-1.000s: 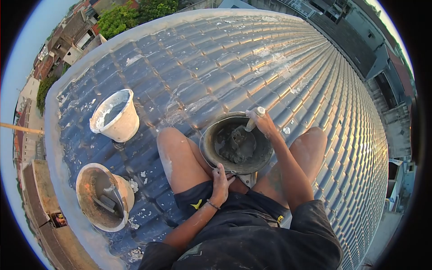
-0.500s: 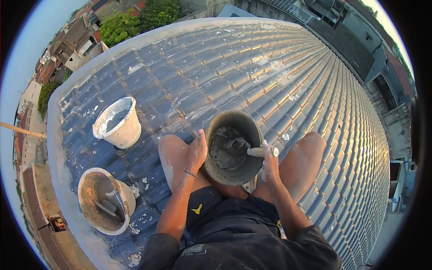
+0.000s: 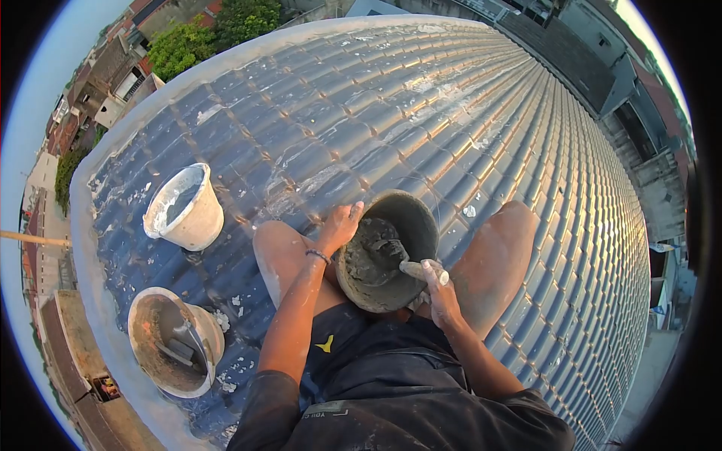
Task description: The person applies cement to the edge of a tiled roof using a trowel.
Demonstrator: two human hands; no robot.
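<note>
Btwn L hand (image 3: 342,228) and R hand (image 3: 444,302): dark bucket (image 3: 423,222) w/ wet grey mix (image 3: 367,259) inside. L hand touching left rim; cannot tell if gripping firmly or only resting. R hand closed around handle of tool (image 3: 411,268), w/ its other end down in the mix. Close on both sides, narrowing the space: bare knees (image 3: 280,255). Farther to the left on tiled roof (image 3: 451,150), well apart from both hands: whitish bucket (image 3: 197,225) and, nearer to the body, stained bucket (image 3: 214,331) w/ grey pieces (image 3: 179,352), exact no. unclear. In total: 3 buckets, 1 tool, 2 knees.
</note>
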